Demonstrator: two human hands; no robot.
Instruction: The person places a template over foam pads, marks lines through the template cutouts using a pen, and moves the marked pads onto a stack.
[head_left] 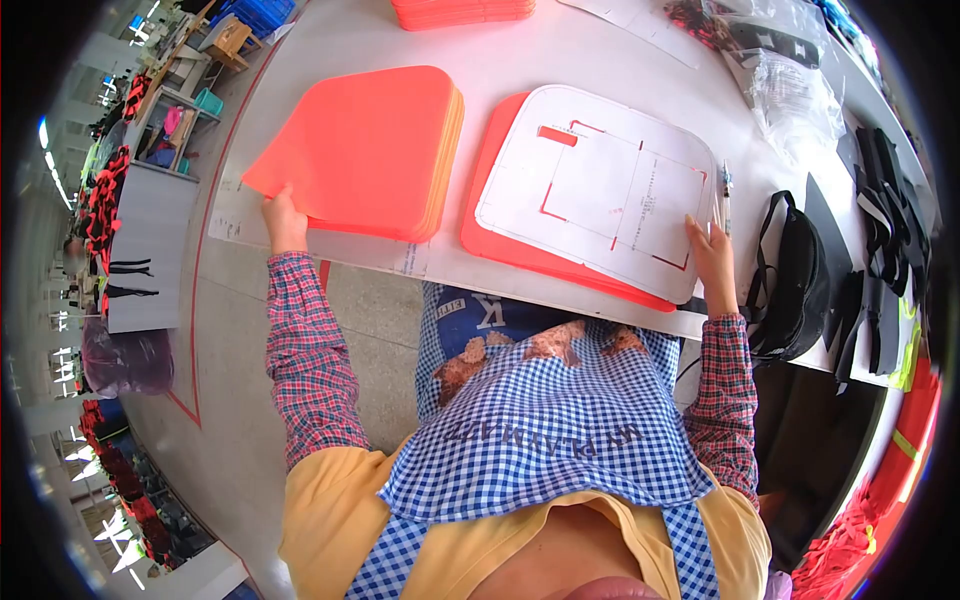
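My left hand (286, 222) grips the lower left corner of the top orange sheet on a thick stack of orange sheets (370, 150), and that corner is lifted. On the right, a white template (600, 180) with red-edged slots and printed lines lies over more orange sheets (490, 240), which stick out at its left and lower edges. At the template's right edge is my right hand (712, 255), its fingers closed around a slim pen-like tool that points up. Another pen (727, 190) lies just beyond that hand.
A black bag (795, 280) and black strips (880, 220) lie at the right of the table (480, 60). Clear plastic wrap (790, 100) is at the upper right. Another orange stack (462, 12) sits at the far edge. Shelves (175, 130) stand left.
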